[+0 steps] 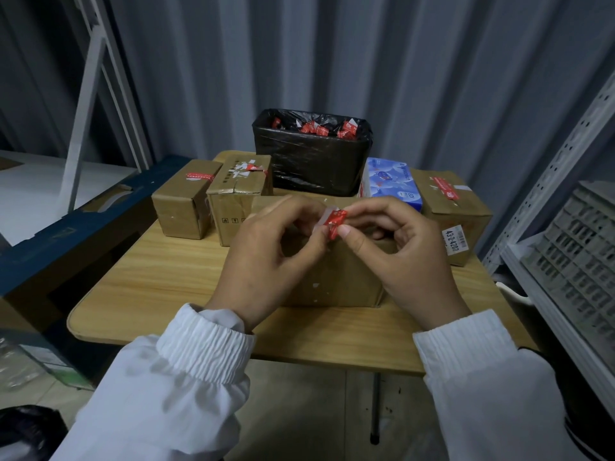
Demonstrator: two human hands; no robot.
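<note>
Corrugated grey wall [432, 78] behind, wooden table [159, 277] underneath: my left hand [266, 261] and my right hand [399, 257] meet above a cardboard box [332, 277]. Both pinch a crumpled piece of red tape [335, 222] between thumb and fingertips, held just over the box's top. Behind the box stands a bin [312, 168] lined with a black bag, red scraps [319, 129] piled inside. A blue tissue pack [392, 184] lies just right of the bin. Two small boxes [183, 201] sit to its left, and a taped box [456, 207] sits at the far right.

Barcode label [455, 242] on rt cardboard box [466, 207] reads "43-2-4202"; other print illegible.
</note>
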